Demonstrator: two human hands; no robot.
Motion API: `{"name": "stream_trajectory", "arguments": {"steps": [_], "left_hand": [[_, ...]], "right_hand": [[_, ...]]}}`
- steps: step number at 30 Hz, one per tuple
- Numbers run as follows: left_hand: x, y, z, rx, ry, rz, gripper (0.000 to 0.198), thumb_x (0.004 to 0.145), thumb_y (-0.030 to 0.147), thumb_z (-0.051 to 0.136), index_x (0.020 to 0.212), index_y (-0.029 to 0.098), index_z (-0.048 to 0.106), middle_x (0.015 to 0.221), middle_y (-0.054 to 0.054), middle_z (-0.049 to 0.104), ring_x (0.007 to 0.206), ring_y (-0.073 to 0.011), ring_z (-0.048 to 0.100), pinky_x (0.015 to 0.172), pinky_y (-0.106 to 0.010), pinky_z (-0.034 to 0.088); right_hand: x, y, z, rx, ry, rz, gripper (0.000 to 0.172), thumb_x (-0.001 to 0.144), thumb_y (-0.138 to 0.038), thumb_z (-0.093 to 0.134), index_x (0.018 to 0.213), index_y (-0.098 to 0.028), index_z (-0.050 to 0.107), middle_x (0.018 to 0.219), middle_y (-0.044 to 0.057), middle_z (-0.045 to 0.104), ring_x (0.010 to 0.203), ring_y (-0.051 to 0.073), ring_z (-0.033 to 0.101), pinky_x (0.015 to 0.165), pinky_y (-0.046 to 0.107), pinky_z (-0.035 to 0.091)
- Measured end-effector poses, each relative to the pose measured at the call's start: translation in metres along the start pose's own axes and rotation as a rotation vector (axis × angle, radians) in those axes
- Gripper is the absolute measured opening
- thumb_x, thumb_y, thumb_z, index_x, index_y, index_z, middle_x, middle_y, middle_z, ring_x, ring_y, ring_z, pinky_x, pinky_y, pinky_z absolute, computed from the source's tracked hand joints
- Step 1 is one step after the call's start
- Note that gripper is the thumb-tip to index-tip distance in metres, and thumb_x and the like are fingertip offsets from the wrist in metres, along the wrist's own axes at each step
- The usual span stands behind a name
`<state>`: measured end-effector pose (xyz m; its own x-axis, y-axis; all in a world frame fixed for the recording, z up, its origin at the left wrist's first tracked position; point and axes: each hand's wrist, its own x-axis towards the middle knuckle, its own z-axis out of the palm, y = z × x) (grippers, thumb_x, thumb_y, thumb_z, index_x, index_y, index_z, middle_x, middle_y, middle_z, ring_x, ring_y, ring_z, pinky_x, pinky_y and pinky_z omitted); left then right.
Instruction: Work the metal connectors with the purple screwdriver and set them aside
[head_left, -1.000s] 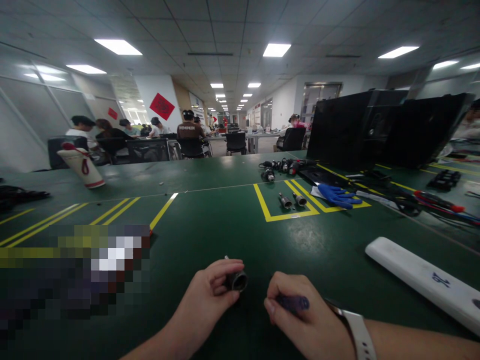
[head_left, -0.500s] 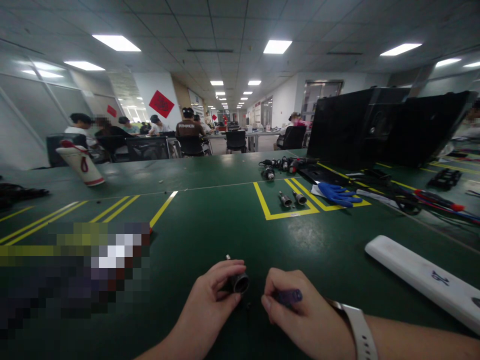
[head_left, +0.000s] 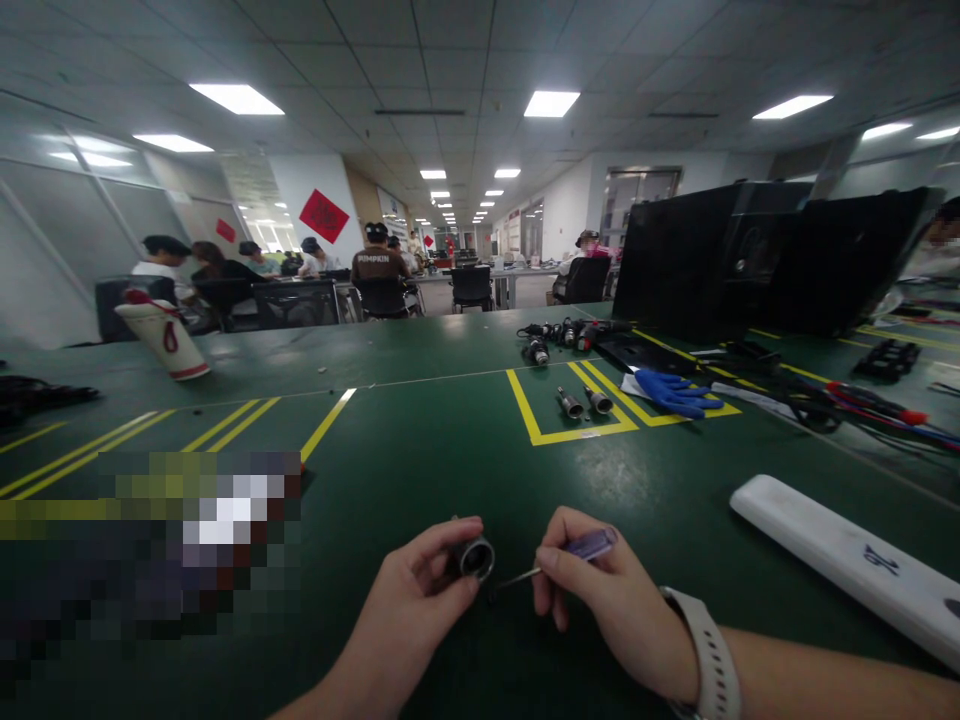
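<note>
My left hand (head_left: 409, 610) is closed around a small hollow metal cylinder (head_left: 477, 560), its round opening turned towards me and to the right. In my right hand (head_left: 611, 610) is a small screwdriver (head_left: 592, 544) with a see-through purple handle, pinched between thumb and fingers. Its thin shaft points left and slightly down, and the tip is apart from the cylinder's opening, just to its right. A tiny dark bit lies below the tip, too small to name. Two similar metal cylinders (head_left: 571, 406) lie inside a yellow-taped area further back.
A blue glove (head_left: 675, 392) and cables (head_left: 817, 412) lie at the back right, near large black cases (head_left: 697, 260). A long white object (head_left: 840, 560) rests at right. At left stand a white cup (head_left: 169, 340) and a blurred-out object (head_left: 232, 515). People sit beyond the green table (head_left: 420, 450).
My right hand has turned, so the screwdriver's shaft now shows and points left towards the cylinder. My left hand has tilted the cylinder slightly, with its opening more in view.
</note>
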<state>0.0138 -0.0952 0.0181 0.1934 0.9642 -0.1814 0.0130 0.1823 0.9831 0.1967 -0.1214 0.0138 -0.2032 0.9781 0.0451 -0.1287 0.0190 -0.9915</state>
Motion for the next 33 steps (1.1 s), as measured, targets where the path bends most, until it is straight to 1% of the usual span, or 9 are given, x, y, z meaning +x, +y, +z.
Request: {"name": "stream_trajectory", "arguments": {"steps": [4,8,11,18,21,24,27,30,33], "left_hand": [[-0.003,0.004,0.002,0.01,0.021,-0.006,0.038,0.058,0.014,0.071,0.096,0.017,0.067,0.099,-0.008,0.071,0.095,-0.0245,0.064,0.092,-0.038,0.045],[-0.006,0.007,0.005,0.032,0.066,-0.014,0.036,0.057,0.012,0.07,0.093,0.017,0.069,0.103,-0.008,0.07,0.097,-0.0246,0.064,0.095,-0.038,0.043],[-0.007,0.007,0.006,0.024,0.068,-0.013,0.035,0.055,0.011,0.069,0.09,0.017,0.07,0.104,-0.008,0.07,0.098,-0.0247,0.064,0.095,-0.038,0.043],[-0.003,0.005,0.008,0.043,0.068,0.027,0.032,0.052,0.008,0.069,0.082,0.018,0.072,0.109,-0.007,0.068,0.109,-0.0259,0.058,0.096,-0.035,0.043],[-0.005,0.005,0.01,0.055,0.062,0.021,0.031,0.054,0.009,0.07,0.083,0.018,0.072,0.109,-0.007,0.068,0.108,-0.0265,0.058,0.098,-0.038,0.042],[-0.009,0.007,0.012,0.039,0.07,-0.003,0.032,0.054,0.01,0.071,0.085,0.019,0.072,0.112,-0.007,0.066,0.105,-0.0269,0.06,0.098,-0.04,0.041],[-0.01,0.007,0.011,-0.016,0.096,-0.038,0.035,0.052,0.009,0.074,0.085,0.018,0.072,0.109,-0.008,0.068,0.101,-0.0275,0.062,0.094,-0.04,0.045],[-0.011,0.009,0.011,-0.053,0.125,-0.089,0.04,0.054,0.011,0.074,0.093,0.016,0.07,0.103,-0.009,0.07,0.095,-0.0265,0.065,0.09,-0.04,0.048],[-0.011,0.01,0.012,-0.059,0.125,-0.1,0.042,0.057,0.013,0.072,0.099,0.015,0.067,0.101,-0.009,0.071,0.094,-0.0246,0.065,0.089,-0.037,0.048]], "right_hand": [[-0.004,-0.006,0.0,-0.075,0.014,-0.032,0.023,0.081,-0.036,0.052,0.069,-0.017,0.047,0.058,0.0,0.057,0.049,0.01,0.05,0.048,0.022,0.039],[-0.005,-0.01,0.0,-0.219,0.018,-0.015,0.022,0.081,-0.034,0.05,0.068,-0.017,0.047,0.055,-0.001,0.053,0.046,0.01,0.046,0.045,0.021,0.035],[-0.004,-0.009,0.001,-0.272,0.005,-0.015,0.019,0.081,-0.031,0.048,0.066,-0.018,0.046,0.054,-0.002,0.052,0.045,0.009,0.044,0.044,0.021,0.034],[-0.003,-0.007,0.005,-0.397,-0.018,-0.018,0.016,0.08,-0.021,0.048,0.064,-0.017,0.047,0.054,-0.003,0.052,0.048,0.009,0.045,0.045,0.019,0.033],[0.001,-0.007,0.007,-0.32,-0.01,0.027,0.014,0.078,-0.023,0.048,0.065,-0.018,0.046,0.052,-0.004,0.051,0.046,0.008,0.045,0.043,0.019,0.033],[0.005,-0.003,0.006,-0.136,0.024,0.1,0.017,0.077,-0.031,0.05,0.067,-0.018,0.044,0.05,-0.004,0.052,0.042,0.009,0.046,0.042,0.02,0.034],[0.008,0.001,0.005,0.006,0.058,0.138,0.022,0.075,-0.036,0.054,0.069,-0.018,0.044,0.051,-0.003,0.056,0.041,0.009,0.048,0.043,0.02,0.036],[0.008,0.003,0.004,0.072,0.065,0.163,0.023,0.074,-0.036,0.056,0.07,-0.017,0.044,0.052,-0.003,0.058,0.042,0.009,0.049,0.044,0.021,0.037],[0.007,0.003,0.005,0.082,0.051,0.173,0.024,0.073,-0.036,0.058,0.07,-0.017,0.045,0.052,-0.002,0.059,0.042,0.008,0.049,0.044,0.02,0.036]]}}
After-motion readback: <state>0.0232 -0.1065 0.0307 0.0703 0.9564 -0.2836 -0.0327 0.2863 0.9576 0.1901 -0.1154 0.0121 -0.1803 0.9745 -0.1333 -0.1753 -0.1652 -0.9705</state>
